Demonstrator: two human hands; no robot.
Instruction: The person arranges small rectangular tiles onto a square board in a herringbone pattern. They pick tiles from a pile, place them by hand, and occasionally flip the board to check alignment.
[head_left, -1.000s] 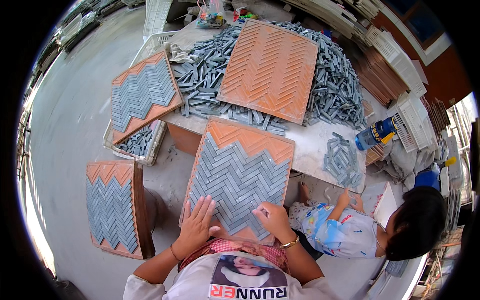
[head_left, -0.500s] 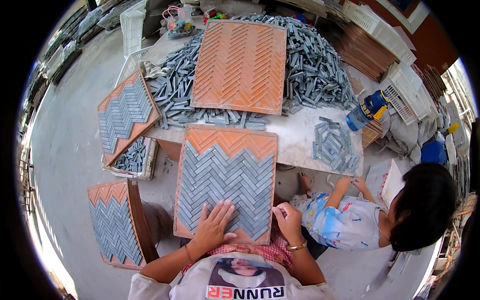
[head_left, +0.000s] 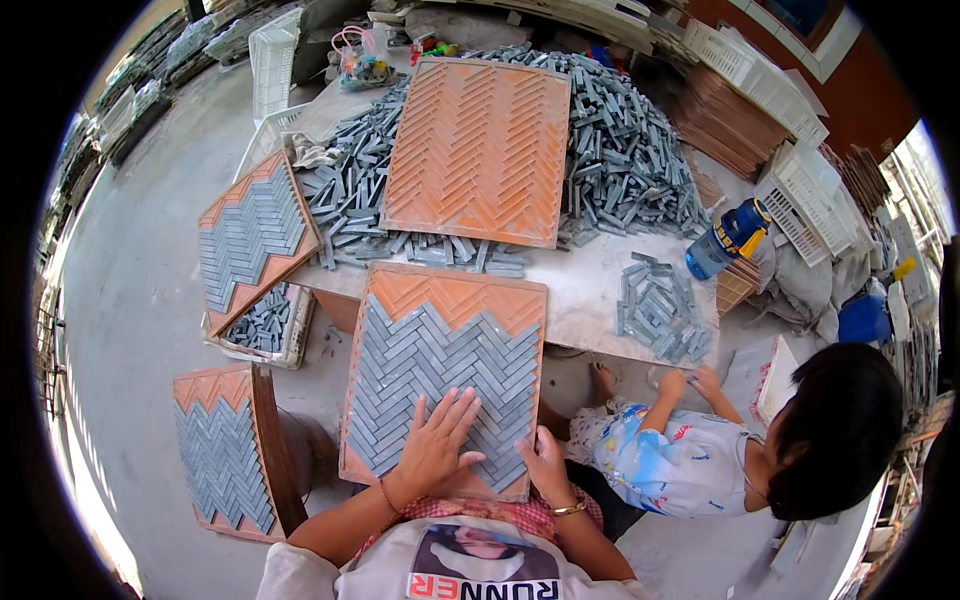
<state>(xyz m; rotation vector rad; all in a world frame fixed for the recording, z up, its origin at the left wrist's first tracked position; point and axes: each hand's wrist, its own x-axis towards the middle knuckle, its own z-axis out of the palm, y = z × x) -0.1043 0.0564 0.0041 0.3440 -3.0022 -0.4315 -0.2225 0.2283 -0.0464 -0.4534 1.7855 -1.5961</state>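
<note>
An orange herringbone-grooved tray (head_left: 455, 288) rests over my lap, leaning toward the table edge. Narrow grey tiles (head_left: 425, 360) fill most of its grooves in a zigzag; orange grooves stay bare along the top and at the bottom corners. My left hand (head_left: 438, 440) lies flat on the lower middle tiles, fingers spread. At the lower right edge, my right hand (head_left: 548, 468) curls round the tray's side, its thumb over the border and the other fingers partly hidden. Beyond, a tray of bare orange grooves (head_left: 480, 150) slopes on a heap of loose grey tiles (head_left: 630, 150).
Tiled trays stand at the left: one tilted (head_left: 255, 235) over a crate of tiles (head_left: 290, 340), others stacked (head_left: 225, 450) lower down. Loose tiles (head_left: 660, 310) and a blue bottle (head_left: 725, 240) sit on the table's right. A child (head_left: 690, 450) is close at my right.
My right hand has shifted left onto the tray's edge, its thumb now over the border. The tray sits slightly lower in view. My left hand stays flat on the tiles.
</note>
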